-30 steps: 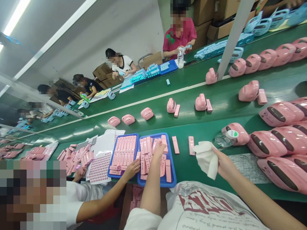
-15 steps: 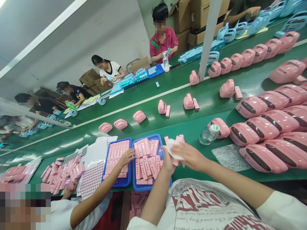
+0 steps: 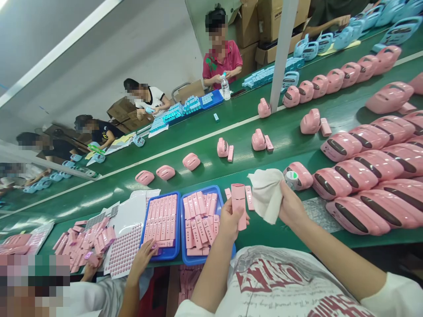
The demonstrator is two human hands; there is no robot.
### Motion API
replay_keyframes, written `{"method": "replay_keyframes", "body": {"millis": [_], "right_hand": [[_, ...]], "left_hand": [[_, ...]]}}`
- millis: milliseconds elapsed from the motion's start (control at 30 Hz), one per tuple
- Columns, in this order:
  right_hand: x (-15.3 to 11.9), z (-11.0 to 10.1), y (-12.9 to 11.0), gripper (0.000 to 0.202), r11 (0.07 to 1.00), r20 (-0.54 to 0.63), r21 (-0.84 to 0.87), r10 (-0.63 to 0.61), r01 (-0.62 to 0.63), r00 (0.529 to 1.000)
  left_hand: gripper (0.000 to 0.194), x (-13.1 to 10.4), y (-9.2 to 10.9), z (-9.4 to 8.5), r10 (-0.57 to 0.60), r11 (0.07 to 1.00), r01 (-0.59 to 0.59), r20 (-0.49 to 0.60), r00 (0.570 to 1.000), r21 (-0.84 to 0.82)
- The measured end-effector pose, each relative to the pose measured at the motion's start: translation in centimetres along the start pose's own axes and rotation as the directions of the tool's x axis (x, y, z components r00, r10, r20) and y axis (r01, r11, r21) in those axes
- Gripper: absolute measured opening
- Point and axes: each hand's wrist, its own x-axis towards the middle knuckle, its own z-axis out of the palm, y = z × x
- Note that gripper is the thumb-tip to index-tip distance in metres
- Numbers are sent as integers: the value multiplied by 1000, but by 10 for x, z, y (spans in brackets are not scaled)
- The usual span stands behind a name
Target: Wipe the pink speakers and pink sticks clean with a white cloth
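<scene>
My left hand [image 3: 229, 220] is closed around a pink rectangular plastic part [image 3: 238, 197], held upright just right of the blue trays. A white cloth [image 3: 267, 193] hangs from my right hand [image 3: 292, 204], its fingers pinching the right edge. The cloth is apart from the part. Behind my right hand stands a clear bottle with a green-and-white cap [image 3: 291, 176], mostly hidden. Beyond my left hand, another pink part [image 3: 249, 198] lies on the green surface. Left of that hand, a blue tray [image 3: 220, 193] holds a pile of similar pink parts with small buttons.
A second blue tray [image 3: 144, 229] holds pink parts in rows, with a co-worker's hand [image 3: 143, 259] at its near edge. Pink shells with dark windows [image 3: 358, 215] fill the right side. More pink shells stand on the green conveyor [image 3: 205, 185]. Several co-workers sit opposite.
My hands have moved apart: the cloth came off the pink part and swung right with my right hand. The co-worker's hand beside me drew back from between the trays to the left tray's near edge.
</scene>
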Motion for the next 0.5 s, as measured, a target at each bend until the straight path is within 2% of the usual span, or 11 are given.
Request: {"method": "replay_keyframes", "body": {"millis": [67,167,300,433,500], "right_hand": [[0,4,-15,43,980,19,148,134,-136,991],[-10,12,-31,42,956,64,221,182,-192,981],[-27,22,-36,53,983,68,168,68,-79,995],[-34,21,-32,58,996,77,-47,-70,74,995],[-35,20,-28,58,975,146,-181,-103,129,984]], "left_hand": [[48,-8,5,4,14,996,-13,-6,1000,94],[42,-17,13,11,28,988,-28,2,1000,153],[47,-19,19,16,31,999,-31,0,1000,15],[44,-12,13,21,-109,977,108,7,994,-185],[44,-8,4,20,-163,981,158,-31,986,-112]]}}
